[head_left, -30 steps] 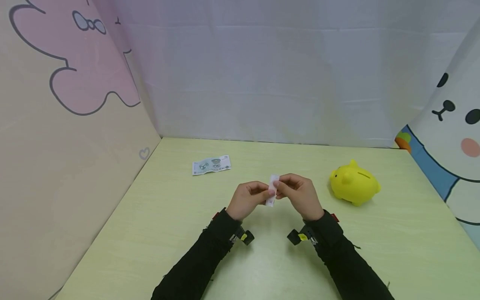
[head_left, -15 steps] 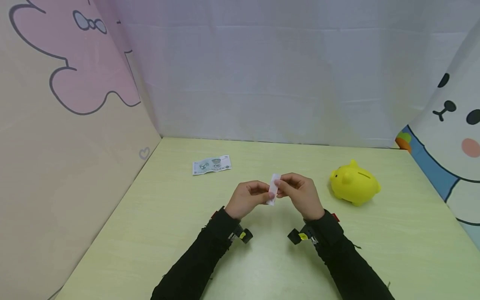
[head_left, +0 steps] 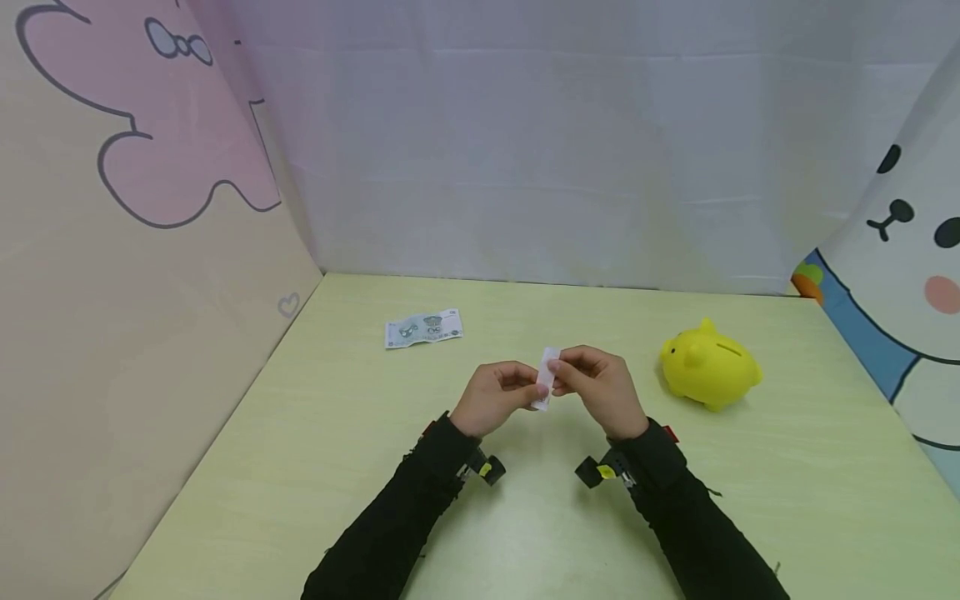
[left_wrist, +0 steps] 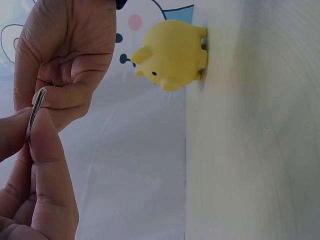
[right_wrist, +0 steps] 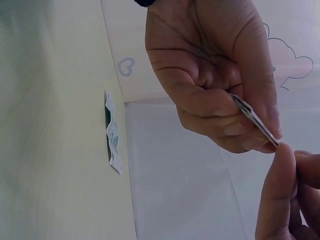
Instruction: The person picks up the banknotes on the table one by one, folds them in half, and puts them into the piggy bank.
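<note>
Between both hands, above the middle of the table, is a small folded banknote [head_left: 546, 377], a narrow pale strip in the head view. My left hand [head_left: 497, 398] pinches its lower part between thumb and fingers. Higher up, my right hand [head_left: 602, 390] pinches it from the other side. Seen edge-on in the left wrist view, the folded note [left_wrist: 36, 109] shows thin stacked layers; the right wrist view also shows its layered edge [right_wrist: 254, 118]. Fingertips cover much of its faces.
A greenish banknote [head_left: 423, 329] lies slightly wavy on the table [head_left: 337, 467], back left of the hands. To the right stands a yellow piggy bank [head_left: 708, 367] with a slot on top. Printed cloth walls [head_left: 487, 167] enclose the table's back and sides.
The folded note has tilted and shifted up slightly, with less of its lower end showing past the left thumb. Both hands have stayed almost in place, still pinching it.
</note>
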The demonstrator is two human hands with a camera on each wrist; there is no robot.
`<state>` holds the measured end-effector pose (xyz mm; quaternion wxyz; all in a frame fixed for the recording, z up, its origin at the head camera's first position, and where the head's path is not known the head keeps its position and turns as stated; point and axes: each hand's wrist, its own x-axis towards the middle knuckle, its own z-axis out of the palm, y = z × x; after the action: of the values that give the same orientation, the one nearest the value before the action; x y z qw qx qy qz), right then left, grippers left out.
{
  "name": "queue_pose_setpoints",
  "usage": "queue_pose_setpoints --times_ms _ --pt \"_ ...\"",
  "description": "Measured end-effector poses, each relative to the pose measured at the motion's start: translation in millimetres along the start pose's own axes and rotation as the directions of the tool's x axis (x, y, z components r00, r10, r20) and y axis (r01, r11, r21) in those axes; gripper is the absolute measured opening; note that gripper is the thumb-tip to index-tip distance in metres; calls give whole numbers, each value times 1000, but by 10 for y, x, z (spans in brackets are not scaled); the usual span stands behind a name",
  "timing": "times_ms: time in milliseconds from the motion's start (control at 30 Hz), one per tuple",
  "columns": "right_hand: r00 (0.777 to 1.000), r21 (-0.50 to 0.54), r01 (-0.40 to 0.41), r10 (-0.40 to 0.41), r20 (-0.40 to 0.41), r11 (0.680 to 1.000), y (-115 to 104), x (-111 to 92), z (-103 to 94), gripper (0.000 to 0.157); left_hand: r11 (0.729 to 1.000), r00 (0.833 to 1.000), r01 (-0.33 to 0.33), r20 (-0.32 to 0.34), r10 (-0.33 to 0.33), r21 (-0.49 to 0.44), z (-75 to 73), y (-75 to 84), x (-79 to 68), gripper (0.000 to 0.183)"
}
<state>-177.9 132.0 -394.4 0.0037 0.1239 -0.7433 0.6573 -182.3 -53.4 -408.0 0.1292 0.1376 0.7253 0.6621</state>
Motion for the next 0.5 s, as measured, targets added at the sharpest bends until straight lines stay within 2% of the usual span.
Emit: queue_pose_setpoints --times_ms 500 --pt "1000 0 10 -10 26 1000 6 -3 14 20 1000 1000 4 -6 -4 20 -9 16 -14 19"
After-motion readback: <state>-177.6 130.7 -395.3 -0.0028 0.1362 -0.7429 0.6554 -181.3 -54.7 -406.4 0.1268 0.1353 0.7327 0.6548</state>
